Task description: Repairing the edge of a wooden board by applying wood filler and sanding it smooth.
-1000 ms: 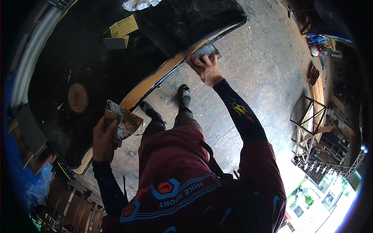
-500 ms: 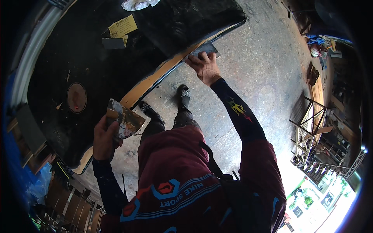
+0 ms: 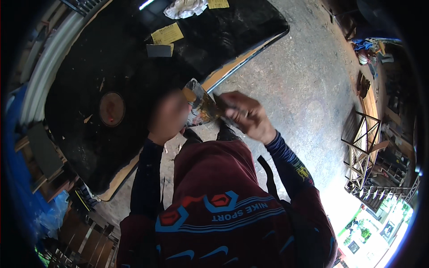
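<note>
Left hand (image 3: 170, 115) is kinda blurry rn, but it's wrapped around a flat scraper (image 3: 204, 103) w/ a tan blob and other gunk smeared on it. Scraper's out in front of me by the near edge of the big black panel (image 3: 134, 73), btwn both hands. R hand (image 3: 251, 118) is pinching a dark flat blade (image 3: 221, 106) just beside it, fingers curled; tbh too blurry to tell if the two tools touch. Tan strip (image 3: 236, 63) runs along the panel's edge. Farther up on the panel: yellow paper (image 3: 167, 33) w/ a dark grey piece (image 3: 159, 50) right below, plus a crumpled white wad (image 3: 185, 8). Round patch (image 3: 112, 107) w/ a red spot is left of my L hand.
</note>
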The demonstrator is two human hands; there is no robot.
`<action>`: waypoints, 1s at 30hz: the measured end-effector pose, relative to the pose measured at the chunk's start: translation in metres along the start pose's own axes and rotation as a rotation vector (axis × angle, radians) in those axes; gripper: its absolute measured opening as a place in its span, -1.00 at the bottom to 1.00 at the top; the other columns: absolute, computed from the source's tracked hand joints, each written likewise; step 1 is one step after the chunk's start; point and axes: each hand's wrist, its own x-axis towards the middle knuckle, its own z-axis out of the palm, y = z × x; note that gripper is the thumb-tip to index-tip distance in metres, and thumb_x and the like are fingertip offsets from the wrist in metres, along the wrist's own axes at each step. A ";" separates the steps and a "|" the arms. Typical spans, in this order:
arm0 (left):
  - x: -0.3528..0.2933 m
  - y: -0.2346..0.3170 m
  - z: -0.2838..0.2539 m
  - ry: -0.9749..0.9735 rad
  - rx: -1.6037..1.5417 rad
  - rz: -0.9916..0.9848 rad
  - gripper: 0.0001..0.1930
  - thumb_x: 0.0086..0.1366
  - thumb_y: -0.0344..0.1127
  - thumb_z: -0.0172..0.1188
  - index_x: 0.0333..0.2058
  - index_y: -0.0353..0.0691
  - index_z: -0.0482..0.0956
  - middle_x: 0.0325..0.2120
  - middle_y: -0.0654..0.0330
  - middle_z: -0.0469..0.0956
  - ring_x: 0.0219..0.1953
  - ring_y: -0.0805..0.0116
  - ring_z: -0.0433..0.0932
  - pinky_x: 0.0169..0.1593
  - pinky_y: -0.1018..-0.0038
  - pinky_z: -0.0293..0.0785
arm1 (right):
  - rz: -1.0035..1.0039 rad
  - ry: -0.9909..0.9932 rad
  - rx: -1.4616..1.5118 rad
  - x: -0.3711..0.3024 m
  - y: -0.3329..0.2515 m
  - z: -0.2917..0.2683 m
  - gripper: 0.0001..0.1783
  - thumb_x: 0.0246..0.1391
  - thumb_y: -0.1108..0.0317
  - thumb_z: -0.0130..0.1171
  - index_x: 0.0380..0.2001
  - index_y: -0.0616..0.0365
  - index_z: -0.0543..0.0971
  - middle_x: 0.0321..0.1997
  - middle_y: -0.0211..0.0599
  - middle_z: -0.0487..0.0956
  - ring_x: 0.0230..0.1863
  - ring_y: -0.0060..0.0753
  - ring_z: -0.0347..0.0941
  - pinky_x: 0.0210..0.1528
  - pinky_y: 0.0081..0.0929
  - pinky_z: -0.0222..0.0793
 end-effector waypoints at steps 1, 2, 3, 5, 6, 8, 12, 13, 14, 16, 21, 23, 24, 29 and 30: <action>0.001 -0.002 -0.004 0.019 0.052 0.015 -0.81 0.49 -0.33 0.17 -0.05 -0.32 0.52 -0.45 0.23 0.61 -0.60 0.59 0.50 -0.62 0.59 0.39 | -0.030 -0.058 -0.116 -0.003 -0.001 0.011 -0.61 0.32 0.34 0.24 0.16 0.28 0.61 0.08 -0.03 0.64 0.07 -0.13 0.62 0.15 -0.27 0.56; 0.000 -0.004 -0.009 0.019 0.093 0.023 -0.83 0.50 -0.34 0.16 -0.06 -0.31 0.52 -0.45 0.23 0.62 -0.58 0.60 0.51 -0.62 0.59 0.39 | -0.056 -0.119 -0.232 -0.005 0.000 0.020 -0.59 0.30 0.33 0.26 0.16 0.26 0.61 0.12 -0.01 0.60 0.17 -0.04 0.57 0.21 -0.23 0.54; -0.002 -0.003 -0.015 0.011 0.098 0.032 -0.83 0.50 -0.34 0.16 -0.06 -0.31 0.52 -0.45 0.23 0.62 -0.58 0.60 0.51 -0.62 0.59 0.39 | -0.061 -0.108 -0.238 -0.014 0.010 0.022 -0.59 0.30 0.33 0.26 0.16 0.26 0.61 0.12 -0.01 0.60 0.17 -0.04 0.57 0.21 -0.23 0.54; -0.006 0.000 -0.027 -0.006 -0.030 -0.020 -0.83 0.49 -0.35 0.18 -0.07 -0.31 0.52 -0.44 0.24 0.62 -0.57 0.60 0.52 -0.62 0.60 0.40 | -0.043 -0.343 -0.396 -0.030 0.031 0.024 -0.53 0.23 0.31 0.31 0.18 0.23 0.58 0.14 -0.05 0.57 0.23 -0.03 0.48 0.26 -0.20 0.48; -0.011 0.009 -0.035 -0.013 0.019 -0.019 -0.81 0.48 -0.34 0.19 -0.06 -0.33 0.52 -0.44 0.21 0.63 -0.58 0.59 0.51 -0.61 0.58 0.41 | -0.067 -0.478 -0.702 -0.032 0.035 0.028 -0.48 0.10 0.35 0.34 0.17 0.17 0.59 0.15 -0.16 0.56 0.16 -0.11 0.44 0.15 -0.16 0.49; -0.009 0.006 -0.050 -0.021 0.138 0.037 -0.80 0.49 -0.33 0.19 -0.06 -0.35 0.51 -0.43 0.19 0.63 -0.58 0.59 0.51 -0.62 0.57 0.39 | -0.126 -0.374 -0.928 -0.020 0.025 0.023 -0.47 0.05 0.44 0.29 0.16 0.17 0.60 0.15 -0.14 0.58 0.09 -0.12 0.47 0.08 -0.16 0.48; -0.012 0.006 -0.074 -0.092 0.418 0.115 -0.76 0.47 -0.31 0.21 -0.08 -0.41 0.53 -0.38 0.02 0.66 -0.44 0.41 0.62 -0.40 0.41 0.52 | -0.534 -0.191 -1.289 0.022 -0.015 0.027 -0.41 -0.05 0.30 0.32 0.15 -0.02 0.61 0.16 -0.39 0.54 0.10 -0.27 0.37 0.03 -0.21 0.29; -0.012 0.006 -0.077 -0.120 0.508 0.212 -0.75 0.46 -0.32 0.23 -0.09 -0.43 0.54 -0.37 -0.03 0.67 -0.38 0.35 0.65 -0.30 0.37 0.57 | -0.533 -0.184 -1.292 0.027 -0.019 0.034 -0.41 -0.05 0.30 0.32 0.15 -0.02 0.61 0.16 -0.39 0.54 0.10 -0.27 0.37 0.03 -0.21 0.29; -0.014 0.008 -0.076 -0.103 0.538 0.152 -0.74 0.43 -0.33 0.25 -0.08 -0.45 0.54 -0.34 -0.12 0.66 -0.29 0.24 0.67 -0.16 0.31 0.57 | -0.530 -0.269 -1.332 0.031 -0.022 0.042 -0.43 -0.03 0.27 0.30 0.15 -0.05 0.61 0.15 -0.45 0.54 0.11 -0.29 0.35 0.05 -0.18 0.27; -0.018 0.011 -0.074 -0.106 0.494 0.152 -0.73 0.43 -0.32 0.26 -0.08 -0.45 0.55 -0.35 -0.12 0.66 -0.29 0.23 0.67 -0.17 0.31 0.57 | -0.506 -0.325 -1.323 0.033 -0.024 0.057 -0.48 0.01 0.22 0.26 0.12 -0.12 0.64 0.11 -0.56 0.54 0.10 -0.33 0.32 0.04 -0.15 0.25; -0.027 -0.005 -0.085 -0.063 0.430 0.163 -0.74 0.44 -0.33 0.23 -0.06 -0.43 0.55 -0.39 -0.03 0.66 -0.41 0.33 0.65 -0.33 0.37 0.56 | -0.435 -0.410 -1.252 0.008 -0.011 0.083 -0.54 0.06 0.17 0.25 0.08 -0.13 0.65 0.01 -0.54 0.53 0.09 -0.34 0.35 0.04 -0.11 0.25; -0.035 0.003 -0.095 -0.055 0.143 -0.026 -0.78 0.46 -0.35 0.17 -0.06 -0.40 0.54 -0.44 0.09 0.65 -0.58 0.47 0.57 -0.55 0.48 0.45 | -0.448 -0.516 -1.189 -0.008 0.010 0.090 -0.53 0.04 0.13 0.25 0.06 -0.11 0.64 -0.01 -0.51 0.54 0.05 -0.31 0.38 0.04 -0.11 0.24; -0.036 0.003 -0.102 -0.023 0.169 0.030 -0.79 0.46 -0.37 0.15 -0.04 -0.38 0.53 -0.47 0.16 0.63 -0.69 0.56 0.48 -0.68 0.56 0.32 | -0.273 -0.626 -1.154 -0.016 0.013 0.094 -0.50 0.08 0.14 0.24 0.13 -0.09 0.63 0.07 -0.44 0.56 0.12 -0.27 0.41 0.16 -0.06 0.25; -0.037 -0.023 -0.103 -0.064 0.299 -0.019 -0.76 0.47 -0.38 0.16 0.04 -0.33 0.53 -0.47 0.21 0.59 -0.67 0.56 0.45 -0.64 0.54 0.38 | -0.394 -0.219 -0.756 -0.033 -0.004 0.112 -0.37 0.03 0.24 0.39 0.23 0.02 0.62 0.17 -0.26 0.55 0.24 -0.16 0.42 0.37 0.02 0.26; -0.043 -0.026 -0.098 -0.155 0.204 -0.056 -0.75 0.49 -0.35 0.16 0.05 -0.32 0.53 -0.46 0.23 0.60 -0.63 0.57 0.47 -0.63 0.56 0.39 | -0.443 -0.231 -0.698 -0.036 -0.004 0.121 -0.37 0.09 0.22 0.29 0.27 0.03 0.58 0.20 -0.26 0.53 0.25 -0.13 0.40 0.43 0.05 0.16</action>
